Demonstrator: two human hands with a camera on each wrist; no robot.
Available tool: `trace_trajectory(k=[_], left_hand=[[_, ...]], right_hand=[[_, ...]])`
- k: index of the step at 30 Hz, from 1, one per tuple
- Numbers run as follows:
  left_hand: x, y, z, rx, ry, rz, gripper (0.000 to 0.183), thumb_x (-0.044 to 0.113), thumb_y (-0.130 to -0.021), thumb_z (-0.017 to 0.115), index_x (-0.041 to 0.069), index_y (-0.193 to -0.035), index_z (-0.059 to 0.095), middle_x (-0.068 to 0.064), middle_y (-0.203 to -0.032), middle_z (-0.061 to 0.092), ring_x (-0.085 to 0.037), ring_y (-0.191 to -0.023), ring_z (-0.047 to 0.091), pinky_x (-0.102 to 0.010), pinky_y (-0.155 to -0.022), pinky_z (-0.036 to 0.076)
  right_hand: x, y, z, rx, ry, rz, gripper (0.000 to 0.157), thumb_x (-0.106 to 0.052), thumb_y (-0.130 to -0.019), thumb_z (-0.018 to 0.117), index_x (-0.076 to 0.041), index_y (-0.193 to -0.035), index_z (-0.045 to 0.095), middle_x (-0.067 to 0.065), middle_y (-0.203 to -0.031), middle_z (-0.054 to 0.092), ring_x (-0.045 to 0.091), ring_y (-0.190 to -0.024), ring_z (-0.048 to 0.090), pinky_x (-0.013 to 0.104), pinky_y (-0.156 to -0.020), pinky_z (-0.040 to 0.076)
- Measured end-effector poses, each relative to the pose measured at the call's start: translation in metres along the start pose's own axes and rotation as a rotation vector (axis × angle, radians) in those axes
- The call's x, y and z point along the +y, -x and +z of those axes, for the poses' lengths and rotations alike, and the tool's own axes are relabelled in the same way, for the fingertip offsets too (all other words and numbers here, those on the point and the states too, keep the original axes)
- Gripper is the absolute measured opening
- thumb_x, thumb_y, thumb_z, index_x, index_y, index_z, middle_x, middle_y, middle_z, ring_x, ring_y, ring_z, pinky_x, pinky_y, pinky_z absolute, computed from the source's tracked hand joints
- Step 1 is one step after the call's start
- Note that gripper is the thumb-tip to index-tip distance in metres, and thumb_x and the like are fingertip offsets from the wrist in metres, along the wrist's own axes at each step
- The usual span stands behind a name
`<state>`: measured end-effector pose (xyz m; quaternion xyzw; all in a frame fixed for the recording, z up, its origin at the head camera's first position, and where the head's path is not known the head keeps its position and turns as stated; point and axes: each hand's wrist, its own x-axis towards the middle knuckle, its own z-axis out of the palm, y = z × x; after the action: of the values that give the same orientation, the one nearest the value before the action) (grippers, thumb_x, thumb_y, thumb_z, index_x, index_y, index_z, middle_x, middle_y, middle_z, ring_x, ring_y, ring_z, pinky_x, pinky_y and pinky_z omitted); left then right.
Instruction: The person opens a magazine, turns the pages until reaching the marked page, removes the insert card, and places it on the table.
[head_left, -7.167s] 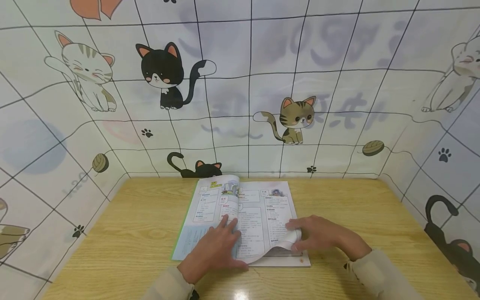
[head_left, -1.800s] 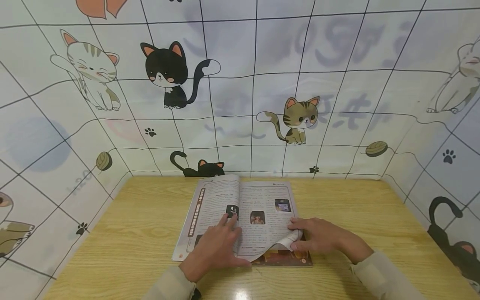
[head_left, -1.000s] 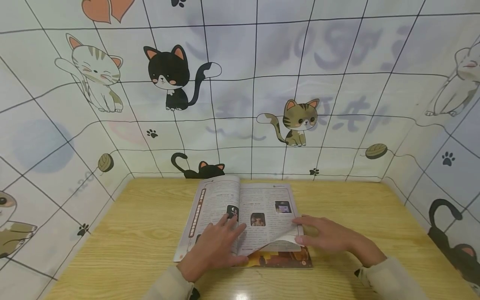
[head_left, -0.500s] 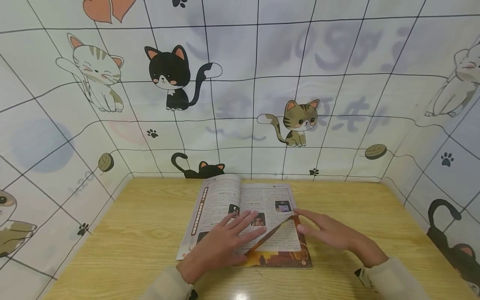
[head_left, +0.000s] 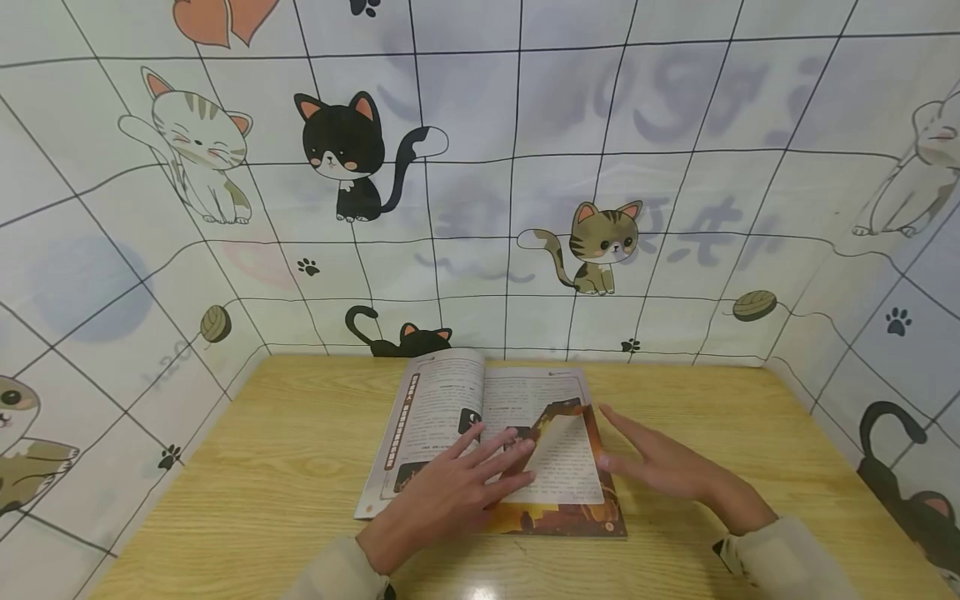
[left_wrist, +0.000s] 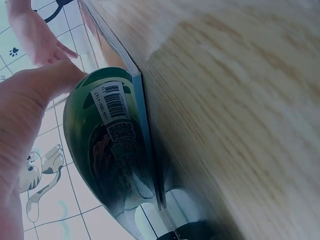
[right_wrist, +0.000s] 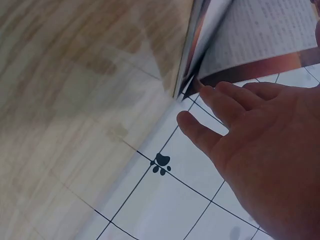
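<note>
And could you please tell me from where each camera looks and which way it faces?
Head: worn on the person's head, facing forward and down at the book; left hand, right hand and sleeves show.
Left wrist: worn on that wrist, facing along the table at the book's green cover; left hand near, right hand beyond.
Right wrist: worn on that wrist, facing the pages and wall; right hand shows.
Shared: both wrist views show the right hand, book, table and wall.

A wood-grain table (head_left: 300, 442) carries an open magazine (head_left: 510, 402).
</note>
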<state>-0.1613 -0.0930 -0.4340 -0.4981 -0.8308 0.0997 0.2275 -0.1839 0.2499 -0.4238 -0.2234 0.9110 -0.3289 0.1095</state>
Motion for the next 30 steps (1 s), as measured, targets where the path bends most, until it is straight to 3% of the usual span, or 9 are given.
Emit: trace_trajectory(k=[3, 6, 12, 17, 21, 26, 30], left_hand=[[0.001, -0.001, 0.0, -0.011, -0.064, 0.006, 0.049, 0.04, -0.089, 0.072, 0.031, -0.137, 0.061, 0.001, -0.16, 0.033, -0.02, -0.15, 0.021, -0.049, -0.121, 0.013], [0.002, -0.002, 0.0, -0.016, -0.128, 0.012, 0.034, 0.038, -0.093, 0.067, 0.026, -0.125, 0.069, 0.0, -0.156, 0.041, -0.021, -0.15, 0.023, -0.051, -0.12, 0.013], [0.004, -0.003, 0.0, -0.024, -0.188, 0.0, 0.039, 0.043, -0.091, 0.066, 0.021, -0.123, 0.071, 0.0, -0.149, 0.05, -0.022, -0.149, 0.026, -0.052, -0.12, 0.013], [0.005, -0.003, -0.001, -0.046, -0.204, -0.001, 0.039, 0.042, -0.091, 0.065, 0.021, -0.124, 0.07, 0.001, -0.149, 0.05, -0.023, -0.15, 0.023, -0.052, -0.12, 0.013], [0.006, -0.003, 0.001, -0.048, -0.192, 0.033, 0.024, 0.036, -0.091, 0.067, 0.025, -0.112, 0.074, 0.002, -0.146, 0.053, -0.023, -0.148, 0.027, -0.051, -0.12, 0.014], [0.008, -0.003, 0.003, -0.063, -0.126, 0.056, 0.011, 0.037, -0.09, 0.069, 0.03, -0.095, 0.076, 0.004, -0.143, 0.056, -0.021, -0.147, 0.032, -0.049, -0.121, 0.011], [0.011, -0.004, 0.004, -0.082, -0.131, 0.058, 0.01, 0.035, -0.089, 0.068, 0.031, -0.084, 0.076, 0.004, -0.142, 0.057, -0.02, -0.146, 0.033, -0.049, -0.121, 0.01]], right_hand=[[0.002, -0.001, 0.004, -0.026, -0.01, 0.013, 0.085, -0.045, -0.098, 0.057, -0.002, -0.158, 0.015, 0.023, -0.162, 0.019, 0.047, -0.146, 0.02, 0.066, -0.111, 0.023], [0.003, -0.003, 0.01, -0.051, 0.028, -0.029, 0.094, -0.049, -0.091, 0.068, 0.001, -0.156, 0.021, 0.023, -0.16, 0.023, 0.044, -0.145, 0.025, 0.063, -0.111, 0.026], [0.004, -0.003, 0.018, -0.15, 0.156, -0.144, 0.102, -0.057, -0.073, 0.079, -0.002, -0.15, 0.041, 0.025, -0.156, 0.033, 0.044, -0.14, 0.036, 0.064, -0.105, 0.034], [0.007, -0.001, 0.018, -0.191, 0.176, -0.214, 0.097, -0.057, -0.072, 0.078, 0.0, -0.145, 0.048, 0.025, -0.154, 0.036, 0.049, -0.136, 0.038, 0.059, -0.104, 0.038], [0.008, 0.0, 0.018, -0.188, 0.186, -0.231, 0.097, -0.058, -0.072, 0.077, 0.0, -0.145, 0.048, 0.025, -0.154, 0.036, 0.049, -0.136, 0.04, 0.052, -0.104, 0.042], [0.009, 0.0, 0.019, -0.192, 0.193, -0.239, 0.097, -0.058, -0.072, 0.077, 0.001, -0.144, 0.048, 0.026, -0.154, 0.036, 0.049, -0.135, 0.04, 0.053, -0.103, 0.043], [0.009, -0.002, 0.021, -0.193, 0.192, -0.223, 0.097, -0.06, -0.072, 0.076, -0.001, -0.145, 0.049, 0.025, -0.154, 0.036, 0.048, -0.136, 0.04, 0.054, -0.103, 0.042]])
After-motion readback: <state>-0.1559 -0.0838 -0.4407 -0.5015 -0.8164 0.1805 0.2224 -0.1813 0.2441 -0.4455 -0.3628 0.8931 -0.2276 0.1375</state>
